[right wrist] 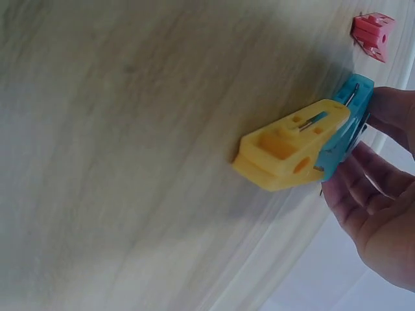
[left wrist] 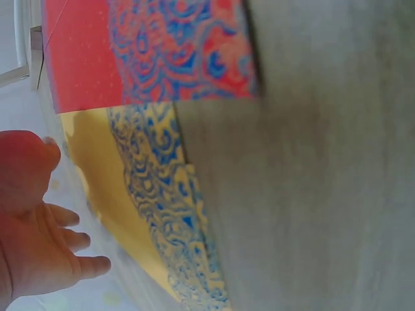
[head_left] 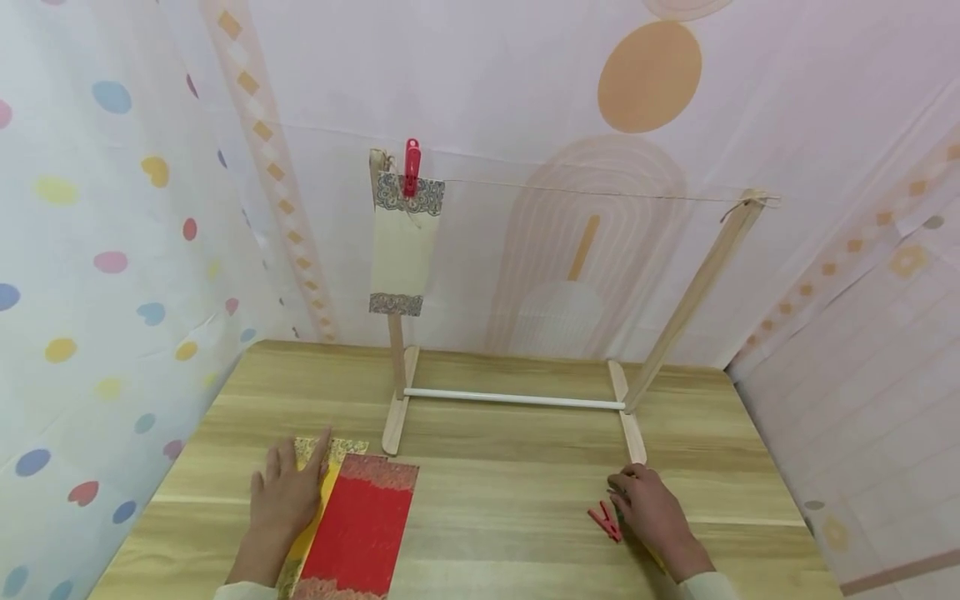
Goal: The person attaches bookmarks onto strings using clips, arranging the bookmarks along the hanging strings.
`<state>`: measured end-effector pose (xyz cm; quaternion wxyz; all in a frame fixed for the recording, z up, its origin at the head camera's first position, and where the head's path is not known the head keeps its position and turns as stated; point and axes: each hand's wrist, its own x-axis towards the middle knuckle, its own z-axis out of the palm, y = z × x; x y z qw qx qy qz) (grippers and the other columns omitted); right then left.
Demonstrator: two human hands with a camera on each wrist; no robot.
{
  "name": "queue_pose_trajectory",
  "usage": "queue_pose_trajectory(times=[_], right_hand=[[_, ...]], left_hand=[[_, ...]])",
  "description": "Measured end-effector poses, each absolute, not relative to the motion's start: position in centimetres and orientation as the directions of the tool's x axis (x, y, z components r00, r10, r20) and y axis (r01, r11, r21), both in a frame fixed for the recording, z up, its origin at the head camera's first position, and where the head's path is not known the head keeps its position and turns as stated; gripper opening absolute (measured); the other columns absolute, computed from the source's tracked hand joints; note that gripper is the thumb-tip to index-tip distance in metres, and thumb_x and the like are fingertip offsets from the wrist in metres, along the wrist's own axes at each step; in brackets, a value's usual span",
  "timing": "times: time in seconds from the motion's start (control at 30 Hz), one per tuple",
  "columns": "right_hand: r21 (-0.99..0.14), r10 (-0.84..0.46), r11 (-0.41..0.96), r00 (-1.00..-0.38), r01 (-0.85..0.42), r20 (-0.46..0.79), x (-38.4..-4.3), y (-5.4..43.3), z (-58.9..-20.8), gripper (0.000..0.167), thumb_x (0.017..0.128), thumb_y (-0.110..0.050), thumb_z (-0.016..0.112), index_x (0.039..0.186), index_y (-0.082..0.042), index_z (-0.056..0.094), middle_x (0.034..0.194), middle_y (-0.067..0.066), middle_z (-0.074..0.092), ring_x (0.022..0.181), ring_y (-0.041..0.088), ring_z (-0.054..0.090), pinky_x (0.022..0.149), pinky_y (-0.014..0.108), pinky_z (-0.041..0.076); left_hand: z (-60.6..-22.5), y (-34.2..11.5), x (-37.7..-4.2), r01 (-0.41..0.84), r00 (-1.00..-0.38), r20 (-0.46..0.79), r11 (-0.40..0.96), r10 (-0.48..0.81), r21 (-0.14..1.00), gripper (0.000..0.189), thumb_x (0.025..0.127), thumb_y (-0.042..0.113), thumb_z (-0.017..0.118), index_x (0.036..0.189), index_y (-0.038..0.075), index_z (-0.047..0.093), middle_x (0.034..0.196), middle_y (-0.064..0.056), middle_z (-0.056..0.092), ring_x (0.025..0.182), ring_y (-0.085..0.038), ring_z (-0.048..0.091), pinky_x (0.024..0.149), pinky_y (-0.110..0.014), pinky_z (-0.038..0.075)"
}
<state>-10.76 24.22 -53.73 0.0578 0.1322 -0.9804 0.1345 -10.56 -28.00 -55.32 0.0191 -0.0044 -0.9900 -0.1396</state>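
the thumb and fingers of the right hand (head_left: 656, 512) are clamping one teal clip (right wrist: 334, 159); one yellow clip (right wrist: 272, 152) is overlapping it in the right wrist view, and one red clip (head_left: 605, 522) is lying just beside on the table (head_left: 510, 533). the fingers of the left hand (head_left: 285, 492) are spreading apart over one yellow sheet (left wrist: 113, 181); i cannot tell whether they are touching it. one red sheet (head_left: 360, 533) is overlapping that yellow one. beyond, two wooden posts (head_left: 699, 292) are supporting one string (head_left: 585, 191), where a second red clip (head_left: 412, 167) is holding one cream sheet (head_left: 402, 258) near the left post. one white rod (head_left: 513, 398) is joining the posts below.
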Motion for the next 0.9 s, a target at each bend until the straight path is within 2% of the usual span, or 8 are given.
queue_pose_trajectory(times=[0.13, 0.27, 0.37, 0.5, 0.6, 0.67, 0.8, 0.9], right_hand=[[-0.245, -0.243, 0.930, -0.959, -0.274, 0.149, -10.85, 24.23, -54.03, 0.017, 0.084, -0.007, 0.081, 0.100, -0.005, 0.076, 0.101, 0.008, 0.064, 0.092, 0.027, 0.062, 0.073, 0.041, 0.055], [-0.243, -0.246, 0.930, -0.958, -0.277, 0.150, -10.82, 24.25, -54.09, 0.017, 0.084, -0.007, 0.082, 0.100, -0.005, 0.076, 0.100, 0.008, 0.063, 0.092, 0.027, 0.062, 0.073, 0.041, 0.056], [-0.243, -0.246, 0.929, -0.956, -0.280, 0.158, -10.74, 24.24, -54.00, 0.017, 0.084, -0.006, 0.082, 0.100, -0.006, 0.076, 0.100, 0.008, 0.063, 0.092, 0.027, 0.062, 0.073, 0.041, 0.056], [-0.244, -0.251, 0.925, -0.950, -0.291, 0.185, -10.70, 24.24, -54.13, 0.017, 0.083, -0.004, 0.082, 0.099, -0.006, 0.076, 0.099, 0.008, 0.064, 0.091, 0.027, 0.062, 0.072, 0.041, 0.056], [-0.256, -0.255, 0.917, -0.943, -0.307, 0.215, -10.69, 24.25, -54.29, 0.020, 0.082, -0.002, 0.082, 0.101, -0.005, 0.076, 0.099, 0.009, 0.064, 0.090, 0.027, 0.062, 0.072, 0.041, 0.056], [-0.269, -0.258, 0.910, -0.937, -0.317, 0.234, -10.65, 24.21, -54.39, 0.023, 0.082, 0.000, 0.081, 0.103, -0.005, 0.075, 0.098, 0.009, 0.065, 0.090, 0.028, 0.063, 0.072, 0.042, 0.056], [-0.283, -0.256, 0.903, -0.934, -0.324, 0.251, -10.55, 24.08, -54.53, 0.029, 0.081, 0.003, 0.081, 0.108, -0.004, 0.073, 0.098, 0.011, 0.065, 0.089, 0.029, 0.064, 0.072, 0.044, 0.056], [-0.279, -0.248, 0.908, -0.938, -0.313, 0.244, -10.56, 24.03, -54.50, 0.032, 0.081, 0.003, 0.081, 0.111, -0.004, 0.071, 0.099, 0.011, 0.065, 0.090, 0.030, 0.064, 0.072, 0.044, 0.056]], left_hand=[[-55.90, -28.23, -10.23, -0.004, -0.999, 0.037, 0.958, -0.015, 0.286, 0.059, 0.107, 0.018, 0.048, 0.159, 0.013, 0.021, 0.148, -0.042, 0.022, 0.134, -0.066, 0.021, 0.093, -0.078, 0.031], [-56.36, -28.54, -10.43, -0.038, -0.998, 0.046, 0.967, -0.051, 0.253, 0.062, 0.105, 0.023, 0.055, 0.154, -0.001, 0.027, 0.140, -0.044, 0.033, 0.121, -0.067, 0.036, 0.084, -0.074, 0.041], [-56.32, -28.62, -10.65, -0.060, -0.994, 0.081, 0.975, -0.079, 0.215, 0.065, 0.102, 0.027, 0.061, 0.146, -0.013, 0.034, 0.126, -0.047, 0.043, 0.107, -0.066, 0.046, 0.075, -0.070, 0.046], [-56.23, -28.44, -10.59, -0.103, -0.987, 0.100, 0.974, -0.126, 0.204, 0.066, 0.098, 0.029, 0.067, 0.131, -0.022, 0.042, 0.102, -0.044, 0.045, 0.084, -0.056, 0.049, 0.063, -0.060, 0.047], [-56.23, -28.15, -10.45, -0.137, -0.979, 0.120, 0.968, -0.164, 0.212, 0.064, 0.096, 0.030, 0.070, 0.122, -0.025, 0.047, 0.087, -0.038, 0.043, 0.071, -0.046, 0.046, 0.055, -0.054, 0.044], [-56.24, -27.94, -10.42, -0.151, -0.974, 0.135, 0.963, -0.184, 0.223, 0.062, 0.095, 0.029, 0.071, 0.116, -0.025, 0.048, 0.081, -0.035, 0.041, 0.066, -0.044, 0.044, 0.053, -0.052, 0.043], [-56.12, -27.77, -10.52, -0.186, -0.966, 0.131, 0.948, -0.225, 0.258, 0.058, 0.095, 0.029, 0.072, 0.103, -0.024, 0.047, 0.076, -0.034, 0.039, 0.066, -0.048, 0.046, 0.052, -0.054, 0.042], [-56.05, -27.92, -10.62, -0.234, -0.959, 0.083, 0.923, -0.271, 0.304, 0.057, 0.094, 0.032, 0.072, 0.091, -0.017, 0.043, 0.076, -0.033, 0.038, 0.070, -0.052, 0.048, 0.055, -0.056, 0.042]])
